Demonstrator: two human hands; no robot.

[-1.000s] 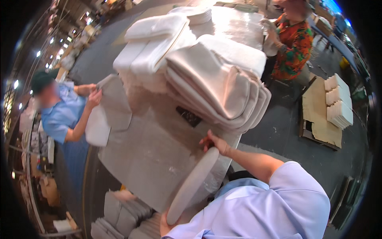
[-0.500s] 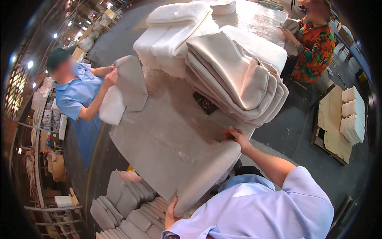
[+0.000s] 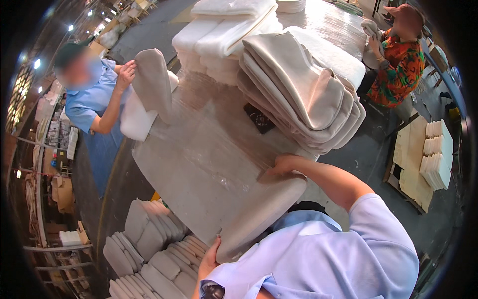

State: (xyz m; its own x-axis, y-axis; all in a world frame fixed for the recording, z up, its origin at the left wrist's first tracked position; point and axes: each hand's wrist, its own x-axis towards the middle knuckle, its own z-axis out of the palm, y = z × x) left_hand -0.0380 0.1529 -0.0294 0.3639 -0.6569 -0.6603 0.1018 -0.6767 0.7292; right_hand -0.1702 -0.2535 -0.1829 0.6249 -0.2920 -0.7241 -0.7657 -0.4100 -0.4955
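I hold a long beige covered cushion [image 3: 261,214] at the near edge of the work table [image 3: 199,164]. My left hand [image 3: 210,259] grips its near end, low against my chest. My right hand [image 3: 283,164] presses on its far end, next to a tall stack of beige cushion covers [image 3: 303,94]. The cushion lies tilted, resting on the table's edge.
White foam pads [image 3: 224,35] are piled at the table's far end. A person in blue [image 3: 99,99] at the left works a cover over a pad. A person in an orange print shirt [image 3: 396,65] stands far right. Finished cushions [image 3: 149,244] are stacked below left; foam blocks [image 3: 435,159] at right.
The cushion in my hands has turned from standing on edge to lying flatter against the table's edge. My right hand has shifted along its far end. The person in blue keeps pulling a cover.
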